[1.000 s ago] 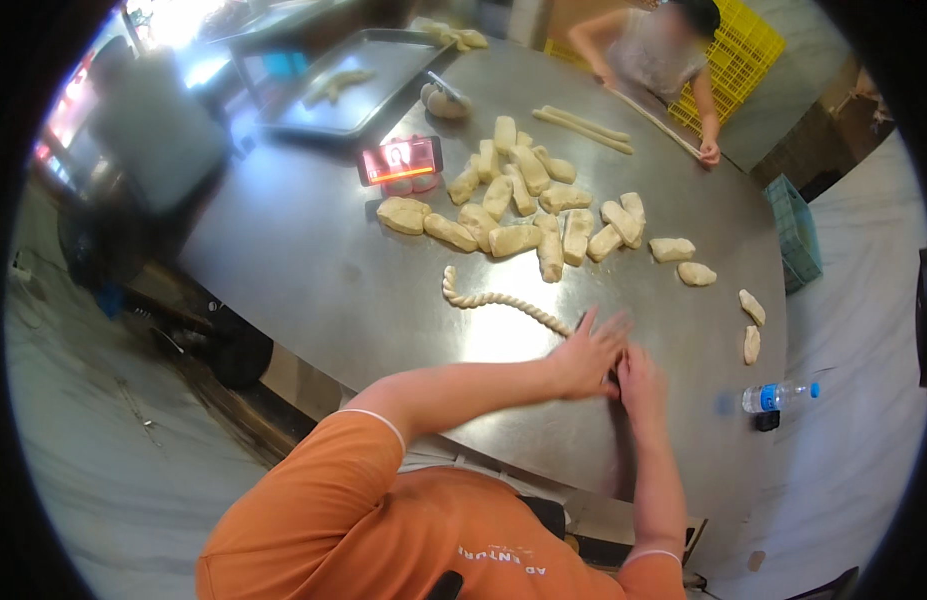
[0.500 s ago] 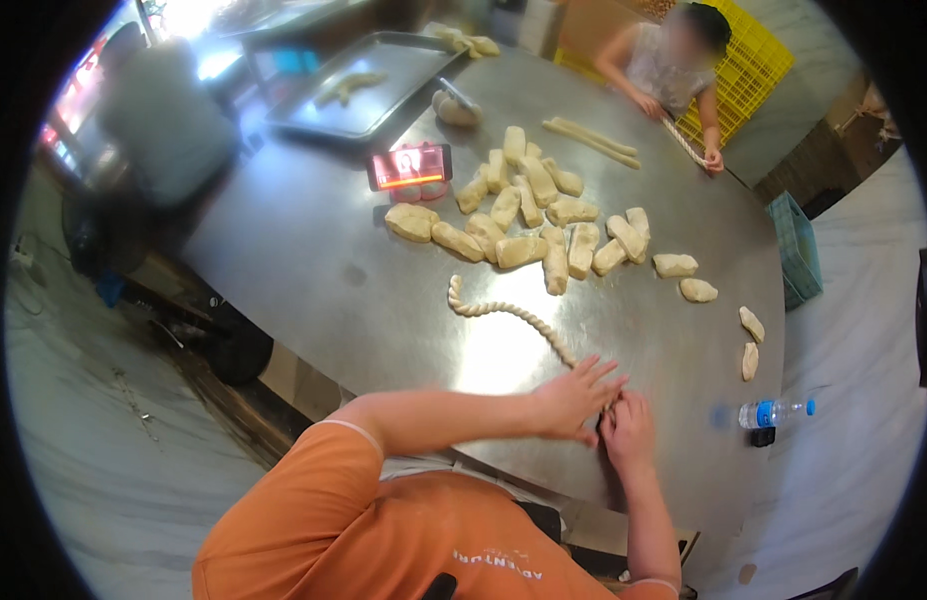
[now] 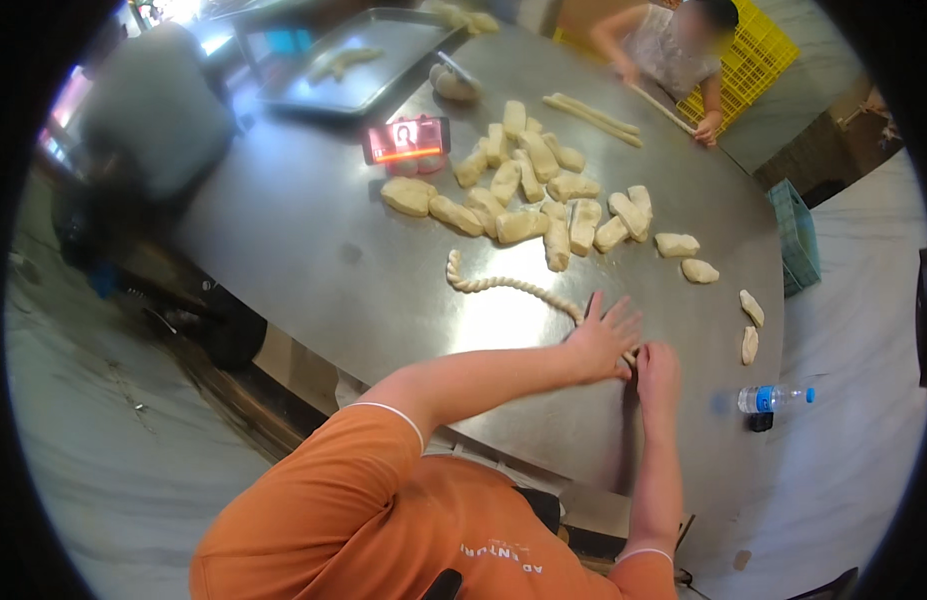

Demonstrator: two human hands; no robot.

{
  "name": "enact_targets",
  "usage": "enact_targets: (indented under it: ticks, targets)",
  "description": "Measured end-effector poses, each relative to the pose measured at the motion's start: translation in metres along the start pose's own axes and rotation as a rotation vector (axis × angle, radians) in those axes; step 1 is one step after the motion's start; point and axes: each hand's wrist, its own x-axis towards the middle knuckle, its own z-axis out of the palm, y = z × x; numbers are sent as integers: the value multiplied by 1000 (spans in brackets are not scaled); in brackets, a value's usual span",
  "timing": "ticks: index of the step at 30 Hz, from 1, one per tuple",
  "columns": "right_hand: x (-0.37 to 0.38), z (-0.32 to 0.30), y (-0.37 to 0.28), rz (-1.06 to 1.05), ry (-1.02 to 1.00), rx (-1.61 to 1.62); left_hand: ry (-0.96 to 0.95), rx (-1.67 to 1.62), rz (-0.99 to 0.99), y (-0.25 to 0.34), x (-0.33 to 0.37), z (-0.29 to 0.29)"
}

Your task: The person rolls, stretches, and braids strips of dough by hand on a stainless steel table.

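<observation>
A twisted dough rope [image 3: 513, 287] curves across the metal table, its far-left end curled upward. My left hand [image 3: 600, 342] presses flat over the rope's near-right stretch, fingers spread. Just right of it, my right hand [image 3: 656, 370] has its fingers closed around the rope's end, a short bit of which shows between the two hands. Beyond the rope lies a cluster of pale dough pieces [image 3: 523, 226], thick and oblong, some stacked on others.
A lit phone [image 3: 407, 141] leans upright beyond the dough. At the far left is a metal tray [image 3: 383, 80] with dough in it. A water bottle [image 3: 773, 399] lies at right. Across the table, a person holds another dough rope [image 3: 663, 108] near a yellow crate [image 3: 758, 60].
Both my hands have moved away from me and slightly right, the left still flat on the rope. The rope's near part has shifted forward with them. The other person's rope has moved too.
</observation>
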Motion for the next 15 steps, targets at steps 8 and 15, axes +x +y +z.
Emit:
enact_targets:
  ticks: [8, 15]
  targets:
    - [-83, 21, -49, -249, 201, 235, -39, -329, 436, -35, -148, -9]
    - [-88, 37, -51, -189, 259, 338, 644, 242, -358, -266, -209, -90]
